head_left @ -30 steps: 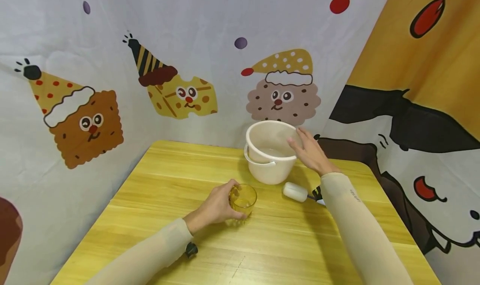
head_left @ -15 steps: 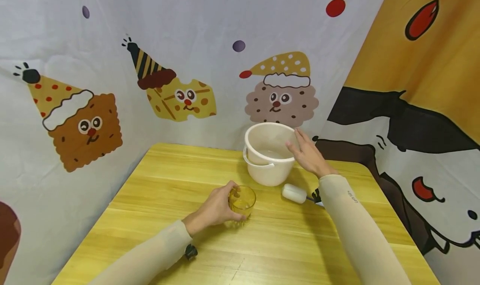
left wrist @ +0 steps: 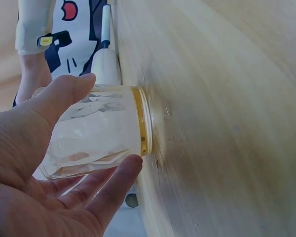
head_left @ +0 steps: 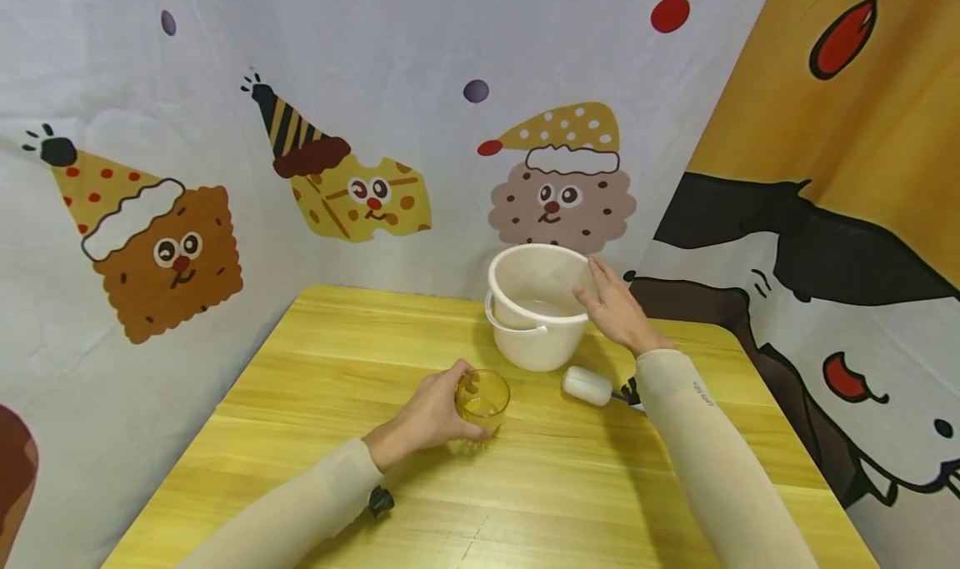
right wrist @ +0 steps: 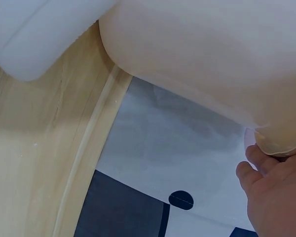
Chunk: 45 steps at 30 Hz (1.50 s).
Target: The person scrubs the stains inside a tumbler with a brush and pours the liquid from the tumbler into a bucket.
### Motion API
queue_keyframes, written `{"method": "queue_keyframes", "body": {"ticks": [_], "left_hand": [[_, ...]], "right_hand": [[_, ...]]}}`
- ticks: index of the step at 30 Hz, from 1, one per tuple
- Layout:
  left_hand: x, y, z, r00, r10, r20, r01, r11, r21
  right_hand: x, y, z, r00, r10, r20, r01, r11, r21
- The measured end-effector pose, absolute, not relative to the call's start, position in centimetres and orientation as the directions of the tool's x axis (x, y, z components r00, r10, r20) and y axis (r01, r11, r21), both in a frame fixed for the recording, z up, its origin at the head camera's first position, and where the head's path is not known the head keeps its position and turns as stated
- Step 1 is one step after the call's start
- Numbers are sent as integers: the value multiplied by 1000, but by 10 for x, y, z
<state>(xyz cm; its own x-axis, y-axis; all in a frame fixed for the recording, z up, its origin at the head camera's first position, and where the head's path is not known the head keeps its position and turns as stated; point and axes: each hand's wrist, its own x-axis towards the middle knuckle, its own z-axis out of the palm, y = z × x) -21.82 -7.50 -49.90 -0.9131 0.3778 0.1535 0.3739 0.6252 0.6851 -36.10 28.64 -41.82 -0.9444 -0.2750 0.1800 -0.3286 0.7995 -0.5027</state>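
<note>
A clear amber drinking glass (head_left: 483, 402) stands upright on the table, and my left hand (head_left: 435, 406) holds it from the left, thumb on one side and fingers on the other. The left wrist view shows the glass (left wrist: 98, 131) side-on, its base at the wooden surface. Farther back, a white plastic bucket (head_left: 536, 348) stands with its handle hanging at the front left. My right hand (head_left: 618, 306) grips the bucket's right rim, with the thumb over the inner side and the fingers outside. Its fingertips (right wrist: 246, 173) show right at the rim in the right wrist view.
A brush with a white cylindrical head (head_left: 587, 386) and dark stem lies to the right, in front of the bucket and partly under the right forearm. The wooden table (head_left: 337, 352) meets a printed cartoon curtain (head_left: 375, 52) at the back. Small dark devices sit at both wrists.
</note>
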Motion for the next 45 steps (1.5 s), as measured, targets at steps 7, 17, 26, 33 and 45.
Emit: {"method": "queue_keyframes", "body": {"ticks": [7, 17, 26, 33, 45], "left_hand": [[-219, -75, -499, -916, 372, 149, 365, 620, 694], [-222, -74, -483, -922, 349, 166, 358, 608, 709], [-227, -74, -471, -931, 318, 177, 344, 613, 711], [-232, -77, -459, -923, 308, 229, 373, 583, 721], [-238, -79, -442, -920, 281, 274, 388, 550, 739]], "right_hand": [[-360, 286, -419, -942, -278, 188, -336, 801, -495], [-361, 288, -422, -940, -279, 195, -340, 797, -499], [-362, 288, -423, -941, -277, 193, -337, 793, -508], [-360, 287, -422, -943, -273, 190, -332, 791, -514], [-360, 286, -421, -948, -262, 179, -318, 790, -524]]}}
